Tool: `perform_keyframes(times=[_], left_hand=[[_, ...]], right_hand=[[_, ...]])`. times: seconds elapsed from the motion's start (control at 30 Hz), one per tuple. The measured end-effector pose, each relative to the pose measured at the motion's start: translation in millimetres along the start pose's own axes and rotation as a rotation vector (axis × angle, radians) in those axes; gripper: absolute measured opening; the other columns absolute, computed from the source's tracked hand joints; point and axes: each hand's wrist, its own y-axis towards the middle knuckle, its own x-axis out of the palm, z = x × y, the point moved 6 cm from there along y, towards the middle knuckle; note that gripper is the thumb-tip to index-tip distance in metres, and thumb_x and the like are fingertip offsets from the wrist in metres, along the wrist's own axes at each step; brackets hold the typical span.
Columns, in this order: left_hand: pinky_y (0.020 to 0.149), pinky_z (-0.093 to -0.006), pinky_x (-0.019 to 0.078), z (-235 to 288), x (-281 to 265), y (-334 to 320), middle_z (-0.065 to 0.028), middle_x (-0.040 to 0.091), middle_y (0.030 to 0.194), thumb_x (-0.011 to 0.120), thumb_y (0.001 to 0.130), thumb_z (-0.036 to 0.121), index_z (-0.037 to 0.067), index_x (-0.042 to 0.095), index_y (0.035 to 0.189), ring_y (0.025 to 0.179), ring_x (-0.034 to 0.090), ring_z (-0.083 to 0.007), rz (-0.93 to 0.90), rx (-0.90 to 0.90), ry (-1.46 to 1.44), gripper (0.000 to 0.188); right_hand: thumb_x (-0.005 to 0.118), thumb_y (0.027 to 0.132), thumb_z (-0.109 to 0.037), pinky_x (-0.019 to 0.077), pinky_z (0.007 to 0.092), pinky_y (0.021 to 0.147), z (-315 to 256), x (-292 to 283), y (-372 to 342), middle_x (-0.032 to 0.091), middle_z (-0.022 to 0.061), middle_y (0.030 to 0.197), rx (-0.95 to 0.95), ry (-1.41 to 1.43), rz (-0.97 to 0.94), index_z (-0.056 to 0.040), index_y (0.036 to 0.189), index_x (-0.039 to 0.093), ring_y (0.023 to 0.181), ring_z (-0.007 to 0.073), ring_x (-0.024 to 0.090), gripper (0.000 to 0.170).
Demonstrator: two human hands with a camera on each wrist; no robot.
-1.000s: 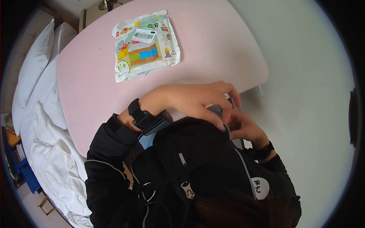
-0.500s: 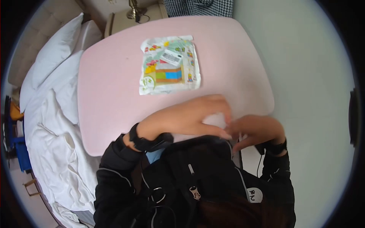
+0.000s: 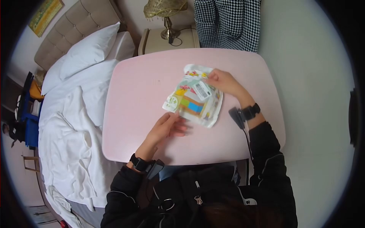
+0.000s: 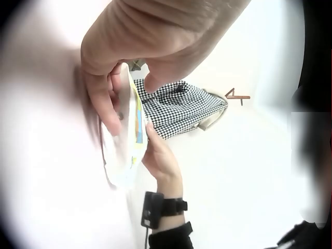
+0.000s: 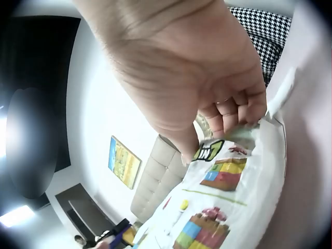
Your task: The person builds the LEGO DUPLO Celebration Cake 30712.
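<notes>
A white, colourfully printed plastic packet (image 3: 192,97) with a barcode label lies turned at an angle over the pink table (image 3: 129,114). At its upper right corner the right hand (image 3: 227,83) pinches the edge between thumb and curled fingers; the right wrist view shows this grip on the packet (image 5: 223,176). By the lower left edge is the left hand (image 3: 164,127), thumb at the near side and fingers reaching below the packet. In the left wrist view the packet (image 4: 124,140) is tilted, with the left hand's fingers behind it.
A bed with white pillows (image 3: 89,49) and rumpled bedding (image 3: 70,140) stands on the left. Behind the table are a nightstand (image 3: 152,41) with a brass lamp (image 3: 167,28) and a houndstooth cloth (image 3: 232,26). A black bag or garment (image 3: 186,190) is at the person's front.
Both hands have left the black item at the person's front and moved forward to the packet. The right hand has taken its corner, and the packet is now turned. The head view has shifted.
</notes>
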Motion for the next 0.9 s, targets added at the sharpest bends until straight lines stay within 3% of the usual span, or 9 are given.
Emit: perform_keyframes(times=[0.13,0.2,0.23,0.27,0.37,0.43,0.53,0.63,0.9], left_hand=[[0.073,-0.0319,0.0578,-1,-18,2,-0.008,0.063,0.093,0.051,0.103,0.036,0.001,0.053,0.108,0.083,0.068,-0.018,0.201,-0.015,-0.005,0.035],[0.067,-0.0257,0.0522,0,-36,20,-0.0037,0.062,0.089,0.053,0.102,0.031,0.005,0.056,0.103,0.073,0.062,-0.0124,0.197,0.226,0.229,0.026],[0.068,-0.0233,0.0458,6,-41,23,-0.0003,0.06,0.089,0.055,0.101,0.026,0.008,0.058,0.099,0.073,0.056,-0.0085,0.217,0.219,0.175,0.018],[0.068,-0.0233,0.0458,15,-41,23,-0.0003,0.06,0.089,0.055,0.101,0.026,0.008,0.058,0.099,0.073,0.056,-0.0085,0.215,0.217,0.18,0.018],[0.081,-0.0265,0.0431,56,-39,16,0.0033,0.059,0.089,0.055,0.1,0.022,0.009,0.059,0.095,0.083,0.053,-0.0075,0.188,0.377,0.181,0.015],[0.077,-0.0248,0.0422,72,-37,12,0.0037,0.057,0.084,0.054,0.101,0.024,0.009,0.058,0.09,0.079,0.051,-0.0072,0.149,0.463,0.268,0.019],[0.074,-0.0241,0.0413,105,-24,14,0.004,0.055,0.079,0.054,0.101,0.024,0.007,0.059,0.087,0.076,0.049,-0.0069,0.139,0.502,0.358,0.023],[0.071,-0.0234,0.0409,122,-12,23,0.0047,0.054,0.077,0.056,0.1,0.025,0.006,0.06,0.084,0.073,0.048,-0.0063,0.164,0.507,0.438,0.025],[0.072,-0.0213,0.0357,146,-5,18,0.0086,0.048,0.074,0.056,0.099,0.022,0.009,0.056,0.079,0.073,0.043,-0.003,0.195,0.573,0.516,0.024]], right_hand=[[0.068,0.093,-0.037,0.0482,0.0277,0.07,-5,33,-41,0.068,0.0065,0.091,-0.04,0.291,-0.175,-0.0017,0.116,0.066,0.079,0.0108,0.059,0.042],[0.065,0.095,-0.035,0.0475,0.026,0.073,-11,33,-60,0.068,0.0046,0.092,0.047,0.318,-0.234,-0.002,0.115,0.066,0.081,0.0098,0.059,0.039],[0.061,0.098,-0.033,0.0475,0.0257,0.074,-25,25,-67,0.067,0.0052,0.093,0.1,0.257,-0.259,-0.0015,0.115,0.066,0.082,0.0096,0.059,0.037],[0.061,0.098,-0.033,0.0475,0.0257,0.074,-21,22,-68,0.067,0.0052,0.093,0.101,0.262,-0.255,-0.0015,0.115,0.066,0.082,0.0096,0.059,0.037],[0.057,0.1,-0.029,0.0484,0.0267,0.077,3,12,-66,0.067,0.0071,0.095,0.132,0.293,-0.227,-0.0007,0.114,0.066,0.085,0.0113,0.06,0.032],[0.057,0.099,-0.024,0.0489,0.0268,0.078,24,3,-68,0.066,0.0083,0.096,0.125,0.262,0.061,-0.0005,0.112,0.066,0.086,0.0129,0.061,0.028],[0.058,0.098,-0.019,0.0498,0.0274,0.08,36,10,-62,0.065,0.0096,0.099,0.051,0.146,0.132,-0.0004,0.111,0.066,0.088,0.0148,0.061,0.024],[0.061,0.096,-0.015,0.0512,0.0289,0.081,37,11,-61,0.064,0.0106,0.1,0.018,0.308,0.152,-0.0005,0.113,0.066,0.087,0.016,0.062,0.023],[0.069,0.088,-0.011,0.0508,0.0286,0.079,30,13,-65,0.059,0.0072,0.101,-0.05,0.07,0.129,-0.003,0.115,0.064,0.084,0.0143,0.057,0.029]])
